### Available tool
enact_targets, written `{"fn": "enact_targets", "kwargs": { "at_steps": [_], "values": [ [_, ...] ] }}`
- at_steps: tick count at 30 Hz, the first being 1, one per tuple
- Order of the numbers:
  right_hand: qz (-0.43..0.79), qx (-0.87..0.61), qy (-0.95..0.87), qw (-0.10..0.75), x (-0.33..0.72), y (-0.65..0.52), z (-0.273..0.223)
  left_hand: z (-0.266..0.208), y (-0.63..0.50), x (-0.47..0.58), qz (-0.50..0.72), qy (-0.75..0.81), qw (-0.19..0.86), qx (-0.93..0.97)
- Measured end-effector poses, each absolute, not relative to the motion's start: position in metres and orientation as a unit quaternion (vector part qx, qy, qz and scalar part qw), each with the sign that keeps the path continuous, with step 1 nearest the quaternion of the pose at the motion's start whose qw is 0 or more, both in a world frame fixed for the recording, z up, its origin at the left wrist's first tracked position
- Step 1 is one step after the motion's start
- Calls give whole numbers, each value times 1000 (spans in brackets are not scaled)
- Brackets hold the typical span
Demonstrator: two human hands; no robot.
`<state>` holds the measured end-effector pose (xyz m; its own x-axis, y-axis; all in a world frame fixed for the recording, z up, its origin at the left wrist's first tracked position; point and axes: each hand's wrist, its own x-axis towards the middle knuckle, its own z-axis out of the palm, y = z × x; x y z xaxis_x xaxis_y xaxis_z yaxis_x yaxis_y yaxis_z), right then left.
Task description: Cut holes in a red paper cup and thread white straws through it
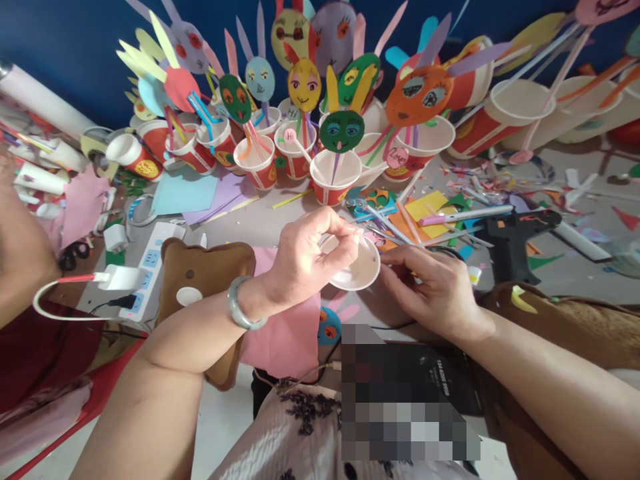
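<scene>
A small white paper cup (369, 270) is in front of me, its open mouth tilted toward me. My left hand (320, 257), with a bangle on its wrist, is over the cup's left side, thumb and forefinger pinched together above the far rim. Whatever is in that pinch is too small to make out. On the other side, my right hand (433, 287) has its fingers curled and closed at the cup's right wall. Its fingertips hide what they hold. A small dark spot shows inside the cup near those fingertips. Below the cup lies a blue paper face (330, 326) with pink ears.
Behind stand several paper cups with paper rabbit faces, among them a green face (343, 132) and an orange face (419, 95). At right are paper scraps, a pen (465, 215) and a black glue gun (515, 240). At left are a power strip (150, 270) and another person's arm (25, 233).
</scene>
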<state>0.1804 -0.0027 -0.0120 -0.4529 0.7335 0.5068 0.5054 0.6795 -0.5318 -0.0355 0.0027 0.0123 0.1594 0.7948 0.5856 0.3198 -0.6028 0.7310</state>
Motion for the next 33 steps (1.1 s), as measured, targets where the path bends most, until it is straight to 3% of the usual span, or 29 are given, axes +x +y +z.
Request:
{"fn": "enact_targets", "kwargs": {
  "at_steps": [15,33],
  "values": [
    [166,-362,-839,370,184,-2,-11,33,4,-42,446,374,179,793],
    [148,-363,-859,330,183,3,-13,26,4,-40,449,321,285,784]
  ]
}}
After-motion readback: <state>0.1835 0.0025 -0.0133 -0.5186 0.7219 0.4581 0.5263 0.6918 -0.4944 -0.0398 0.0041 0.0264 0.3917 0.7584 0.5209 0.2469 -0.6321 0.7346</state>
